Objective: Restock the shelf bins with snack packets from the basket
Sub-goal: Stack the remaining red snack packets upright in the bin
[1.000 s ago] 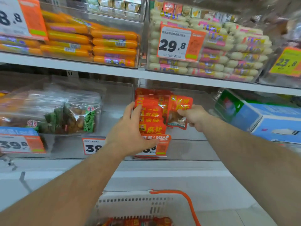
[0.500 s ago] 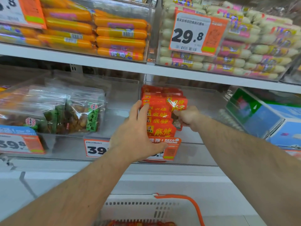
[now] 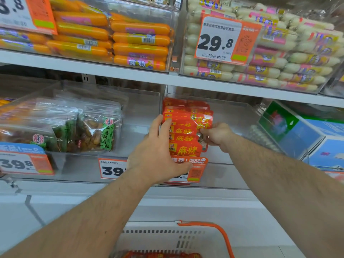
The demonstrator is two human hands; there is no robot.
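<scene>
A row of red snack packets [image 3: 183, 135] stands in a clear shelf bin [image 3: 232, 127] on the middle shelf. My left hand [image 3: 158, 151] presses flat against the row's left side, fingers straight, thumb under the front packet. My right hand [image 3: 216, 135] pinches one red packet [image 3: 203, 121] by its lower edge and holds it against the right side of the row. At the bottom stands a white basket [image 3: 163, 237] with an orange handle [image 3: 219, 233], and more red packets [image 3: 162, 255] lie in it.
The clear bin to the left holds bags of brown snacks [image 3: 96, 131]. A blue and green carton [image 3: 305, 138] lies in the bin to the right. The upper shelf carries orange sausages [image 3: 130, 40] and white sausages [image 3: 279, 58]. Price tags [image 3: 221, 40] hang from the bin fronts.
My right hand has brought the red packet leftward from beside the row until it lies against the stack. My left hand has stayed pressed against the row's left side.
</scene>
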